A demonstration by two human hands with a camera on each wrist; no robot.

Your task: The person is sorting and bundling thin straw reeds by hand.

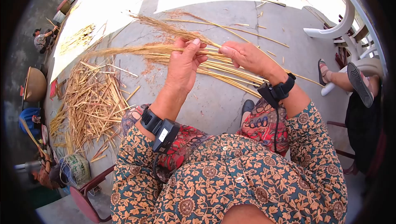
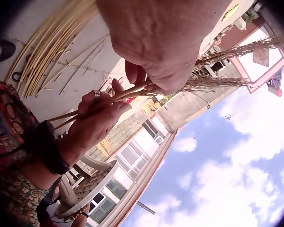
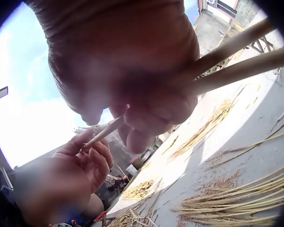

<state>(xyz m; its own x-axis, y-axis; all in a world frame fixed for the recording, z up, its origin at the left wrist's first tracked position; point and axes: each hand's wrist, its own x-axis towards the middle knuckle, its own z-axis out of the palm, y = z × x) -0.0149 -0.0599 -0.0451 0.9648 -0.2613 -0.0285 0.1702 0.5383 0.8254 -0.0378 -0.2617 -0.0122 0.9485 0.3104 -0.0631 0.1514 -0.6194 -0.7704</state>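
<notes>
My left hand pinches a couple of thin straw-coloured stalks near their bushy heads. To its right, my right hand grips the same stalks further down. Two stalk ends stick out past the right hand in the right wrist view. Seen from the left wrist, the bushy heads spread beyond the left hand. On the ground below both hands lies a loose bundle of similar stalks, its brushy heads pointing left.
A heap of short cut stalk pieces covers the ground at left. Single long stalks lie beyond the bundle. A white plastic chair and another person's leg are at right. A woven basket stands at lower left.
</notes>
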